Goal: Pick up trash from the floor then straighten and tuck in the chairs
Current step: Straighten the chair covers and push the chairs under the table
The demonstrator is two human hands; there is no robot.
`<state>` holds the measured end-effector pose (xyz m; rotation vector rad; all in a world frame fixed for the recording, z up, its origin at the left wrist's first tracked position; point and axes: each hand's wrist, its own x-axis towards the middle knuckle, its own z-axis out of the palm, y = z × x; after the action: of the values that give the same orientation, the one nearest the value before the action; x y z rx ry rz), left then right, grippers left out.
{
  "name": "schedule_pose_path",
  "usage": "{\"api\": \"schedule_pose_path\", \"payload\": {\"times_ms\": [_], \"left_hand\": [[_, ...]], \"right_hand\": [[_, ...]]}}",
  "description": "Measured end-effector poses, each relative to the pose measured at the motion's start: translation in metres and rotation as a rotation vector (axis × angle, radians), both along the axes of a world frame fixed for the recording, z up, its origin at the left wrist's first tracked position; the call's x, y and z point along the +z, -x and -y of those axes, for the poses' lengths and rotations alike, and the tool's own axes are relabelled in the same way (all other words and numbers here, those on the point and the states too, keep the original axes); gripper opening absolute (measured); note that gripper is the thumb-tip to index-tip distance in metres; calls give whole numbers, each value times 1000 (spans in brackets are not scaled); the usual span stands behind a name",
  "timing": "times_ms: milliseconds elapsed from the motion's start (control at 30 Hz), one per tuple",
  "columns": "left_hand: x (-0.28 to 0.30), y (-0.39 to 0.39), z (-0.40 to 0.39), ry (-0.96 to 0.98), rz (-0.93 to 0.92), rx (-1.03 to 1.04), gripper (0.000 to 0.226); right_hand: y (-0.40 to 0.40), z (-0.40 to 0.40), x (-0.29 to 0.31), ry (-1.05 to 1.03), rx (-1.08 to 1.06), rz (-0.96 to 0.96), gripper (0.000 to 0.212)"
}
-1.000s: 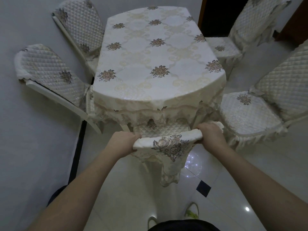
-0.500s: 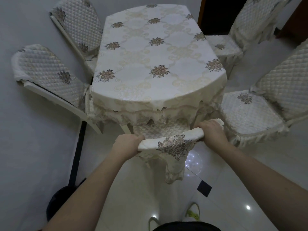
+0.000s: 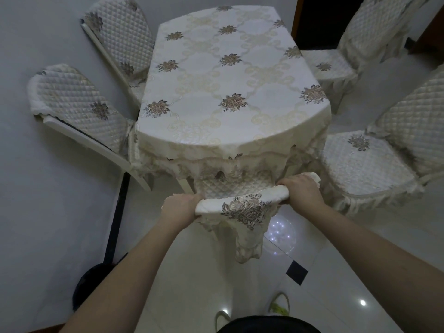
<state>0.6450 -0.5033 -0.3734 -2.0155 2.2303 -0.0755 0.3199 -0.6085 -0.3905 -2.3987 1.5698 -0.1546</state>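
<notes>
Chairs in quilted cream covers ring an oval worktop [image 3: 230, 75] draped in a cream cloth with brown flower motifs, seen from a head camera looking down. At 6 o'clock of the worktop, the nearest chair [image 3: 240, 205] has its seat pushed under the hanging lace edge, so only its cushion front and top rail show. The left hand [image 3: 181, 206] grips the left end of that rail, fingers curled over the padded cover, and the right hand [image 3: 301, 191] grips the right end the same way. Between the hands a flowered cover flap hangs down the chair back.

At 9 o'clock a second chair [image 3: 77, 104] sits tight against the worktop, with a third chair [image 3: 122, 37] beyond it at 10 o'clock. At 3 o'clock a fourth chair [image 3: 374, 159] stands apart from the worktop, its seat fully exposed, and a fifth chair [image 3: 348, 54] at 1 o'clock likewise.

A glossy pale tiled floor [image 3: 192, 272] lies below, and two slippered feet show at the bottom edge.
</notes>
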Motion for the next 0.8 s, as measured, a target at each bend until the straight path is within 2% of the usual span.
{"api": "schedule_pose_path", "payload": {"times_ms": [67, 333, 433, 700, 800], "left_hand": [[5, 2, -1, -76, 3, 29, 16], [17, 4, -10, -186, 46, 9, 14], [16, 7, -18, -159, 42, 5, 12], [6, 15, -22, -36, -55, 25, 9], [4, 18, -21, -2, -56, 6, 18]], "right_hand": [[0, 1, 1, -16, -4, -7, 29], [-2, -9, 9, -117, -28, 0, 24], [1, -13, 12, -137, -8, -43, 22], [8, -21, 17, -34, -24, -61, 23], [12, -24, 17, -32, -3, -90, 23]]}}
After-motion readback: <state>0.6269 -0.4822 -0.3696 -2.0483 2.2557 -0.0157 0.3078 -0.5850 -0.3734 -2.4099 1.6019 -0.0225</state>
